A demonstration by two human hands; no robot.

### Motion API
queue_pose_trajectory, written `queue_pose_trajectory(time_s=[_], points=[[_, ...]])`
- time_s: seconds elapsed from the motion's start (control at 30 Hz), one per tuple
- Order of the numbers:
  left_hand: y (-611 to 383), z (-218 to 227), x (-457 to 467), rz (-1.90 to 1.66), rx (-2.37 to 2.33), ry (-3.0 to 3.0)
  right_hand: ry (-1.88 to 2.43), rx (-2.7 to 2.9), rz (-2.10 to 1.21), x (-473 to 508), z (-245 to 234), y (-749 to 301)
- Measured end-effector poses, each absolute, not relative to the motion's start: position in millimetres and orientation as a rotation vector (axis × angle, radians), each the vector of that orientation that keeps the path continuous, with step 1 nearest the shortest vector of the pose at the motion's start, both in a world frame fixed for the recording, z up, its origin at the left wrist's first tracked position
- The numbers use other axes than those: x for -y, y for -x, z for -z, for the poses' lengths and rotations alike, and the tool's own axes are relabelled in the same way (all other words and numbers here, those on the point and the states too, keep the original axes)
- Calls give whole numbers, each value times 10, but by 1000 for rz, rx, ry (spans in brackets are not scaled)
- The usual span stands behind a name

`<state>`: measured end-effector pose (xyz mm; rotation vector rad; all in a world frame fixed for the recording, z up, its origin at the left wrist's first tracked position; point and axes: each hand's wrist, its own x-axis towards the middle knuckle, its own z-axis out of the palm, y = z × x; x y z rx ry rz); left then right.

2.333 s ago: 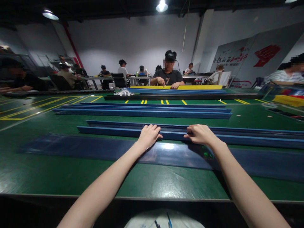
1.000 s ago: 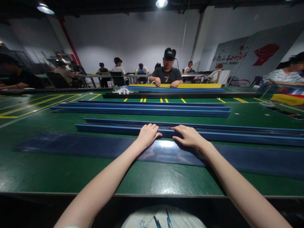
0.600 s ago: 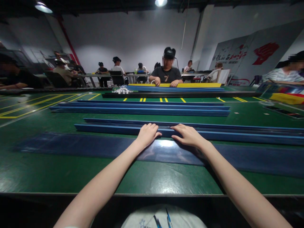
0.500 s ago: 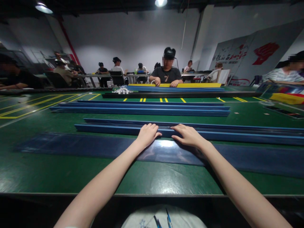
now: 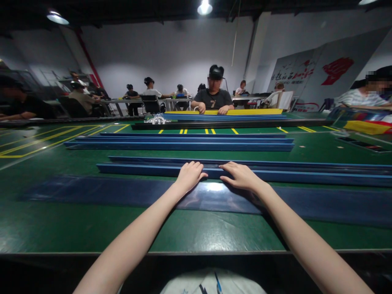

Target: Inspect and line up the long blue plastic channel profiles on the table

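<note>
A long blue channel strip (image 5: 137,169) lies left to right across the green table (image 5: 76,228). My left hand (image 5: 190,176) rests on its near edge with the fingers curled over the rim. Just to the right, my right hand (image 5: 241,175) lies on the same strip, fingers bent over its top and thumb along the front. A dark blue flat sheet (image 5: 92,190) lies on the table under my wrists, glossy with a lamp's reflection.
A second set of blue strips (image 5: 180,143) lies further back. Beyond them a person (image 5: 214,96) sits facing me, hands on a yellow strip (image 5: 245,111). More people sit at the left, right and back tables. Yellow floor-style lines mark the table's left part.
My right hand slid left along the blue strip, from well apart to close beside my left hand. The left hand has stayed put. The view has tipped slightly.
</note>
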<state>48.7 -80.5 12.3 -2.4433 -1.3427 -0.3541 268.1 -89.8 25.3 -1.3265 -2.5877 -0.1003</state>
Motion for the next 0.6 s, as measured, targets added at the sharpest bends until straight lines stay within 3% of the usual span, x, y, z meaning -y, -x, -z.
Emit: queue_pose_trajectory(time_s=[0.6], points=[[-484,-119,809,353,1350,2436,1353,2579,96,939,-274,-2603]])
